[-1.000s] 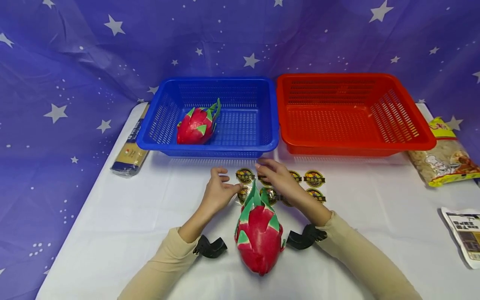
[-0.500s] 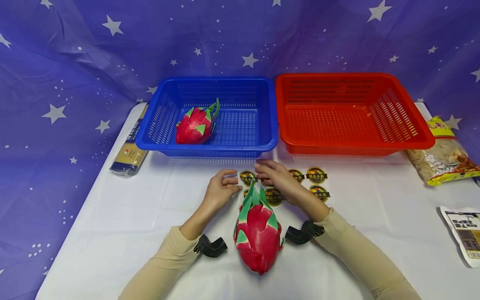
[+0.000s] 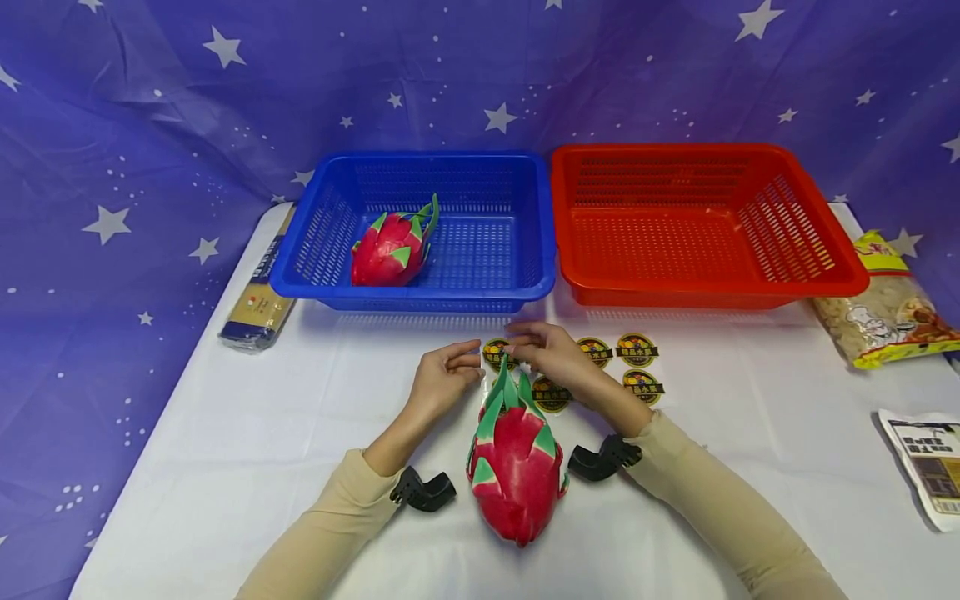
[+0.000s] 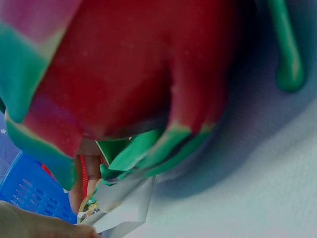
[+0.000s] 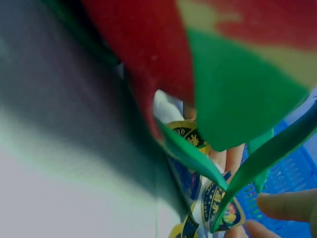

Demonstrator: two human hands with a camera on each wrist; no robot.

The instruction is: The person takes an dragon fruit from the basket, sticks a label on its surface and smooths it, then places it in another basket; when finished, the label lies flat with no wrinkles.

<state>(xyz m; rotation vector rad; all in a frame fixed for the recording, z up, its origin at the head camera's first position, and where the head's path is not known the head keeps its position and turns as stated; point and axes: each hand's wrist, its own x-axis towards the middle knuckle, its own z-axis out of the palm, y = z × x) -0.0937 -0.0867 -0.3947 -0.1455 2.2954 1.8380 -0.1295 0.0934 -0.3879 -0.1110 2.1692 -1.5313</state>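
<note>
Now bringing right hand [image 3: 557, 358] nearer left hand [image 3: 440, 380] at shifted sticker sheet [image 3: 552, 394] — probably for peeling — can't tell either one's pinch.

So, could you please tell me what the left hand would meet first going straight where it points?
The left hand would probably meet the sticker sheet first, then the right hand, though depth is unclear.

Starry purple backdrop [image 3: 637, 92] behind a white-covered table [image 3: 772, 392].
</note>
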